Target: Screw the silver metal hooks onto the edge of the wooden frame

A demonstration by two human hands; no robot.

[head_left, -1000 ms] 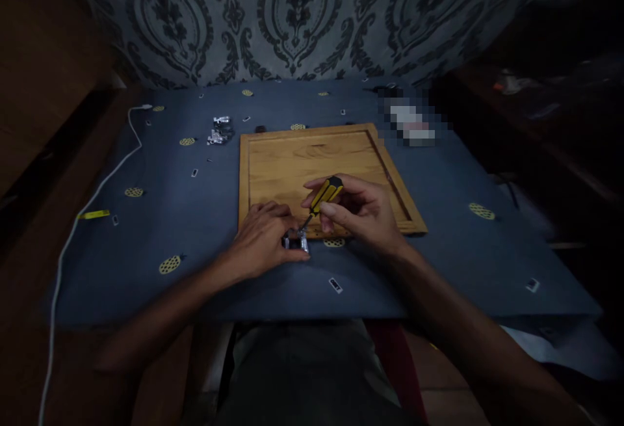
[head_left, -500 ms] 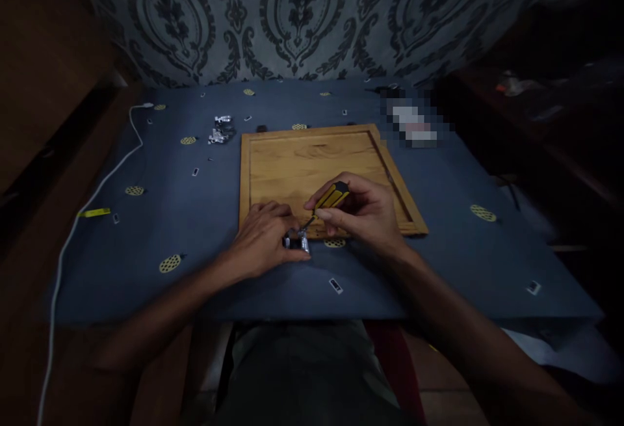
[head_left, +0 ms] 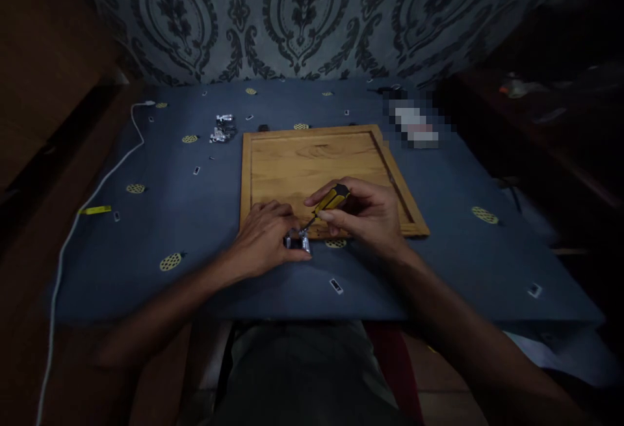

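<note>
My left hand [head_left: 263, 236] is closed on a small shiny metal part [head_left: 298, 242], pinning it to the blue cloth just in front of the wooden tray [head_left: 253, 153]. My right hand [head_left: 366, 213] is closed round a yellow-and-black screwdriver [head_left: 330, 200]. The screwdriver slants down to the left and its tip meets the top of the metal part. Both hands sit at the tray's near edge.
A pile of similar metal parts [head_left: 221, 129] lies at the back left. A white cable [head_left: 104, 175] runs along the left side of the blue-covered table [head_left: 170, 218]. A yellow strip [head_left: 95, 209], small tags and yellow patterned spots are scattered about. A patterned wall stands behind.
The screwdriver handle has tilted lower and slightly rightward in my right hand. My left hand and the metal part have stayed in place.
</note>
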